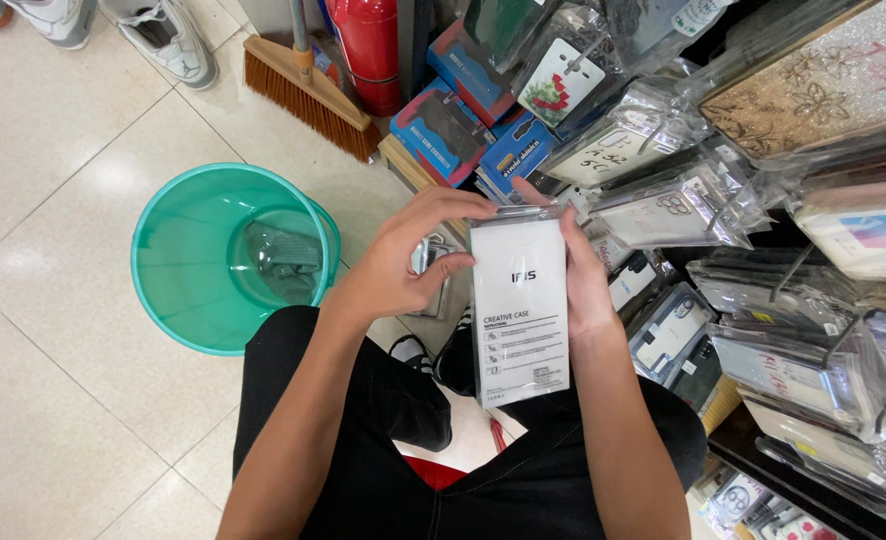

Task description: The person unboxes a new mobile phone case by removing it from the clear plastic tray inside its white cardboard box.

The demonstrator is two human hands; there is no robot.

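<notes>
White case packet, teal bucket, red cylinder, seemingly floral-patterned glittery case

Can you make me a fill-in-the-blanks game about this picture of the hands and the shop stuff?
1. Both hands, the left hand and the right hand, hold a flat ____ package.
2. The bucket on the floor is ____ in colour.
3. Beside the red cylinder leans a ____ with orange bristles.

Missing words: white; green; broom
</notes>
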